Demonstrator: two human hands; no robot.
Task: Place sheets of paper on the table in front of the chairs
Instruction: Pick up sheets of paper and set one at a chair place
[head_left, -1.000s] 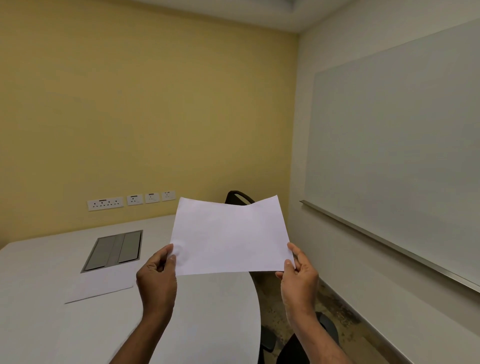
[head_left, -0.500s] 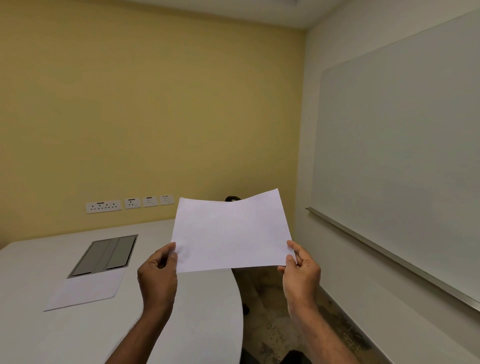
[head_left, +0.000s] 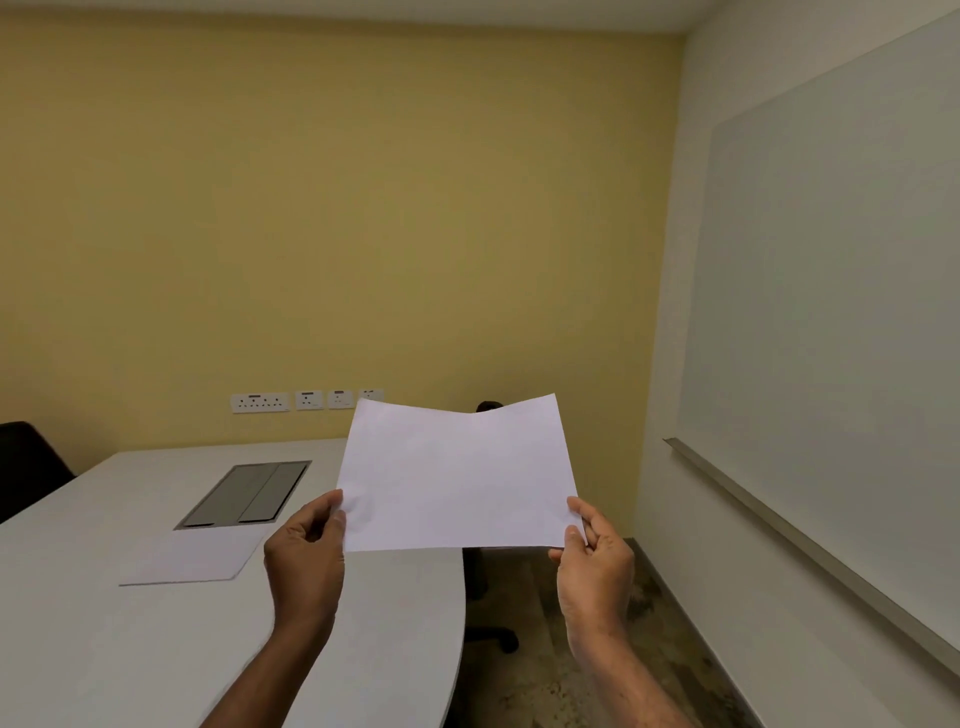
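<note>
Left hand (head_left: 306, 558) and right hand (head_left: 595, 564) pinch the raised sheet (head_left: 457, 478) by its lower corners. It hides most of a chair (head_left: 488, 406) beyond the table (head_left: 130, 649). Another sheet (head_left: 192, 558) lies beside the grey hatch (head_left: 247, 493).

The sheet (head_left: 457, 475) you hold is plain white, as is the second sheet (head_left: 192, 558) on the pale grey-white table (head_left: 104, 649). The table's hatch (head_left: 247, 493) is dull grey; the chair (head_left: 26, 467) black; the back wall (head_left: 337, 208) mustard yellow (sockets (head_left: 258, 402) white); the floor (head_left: 545, 675) mottled brown.
</note>
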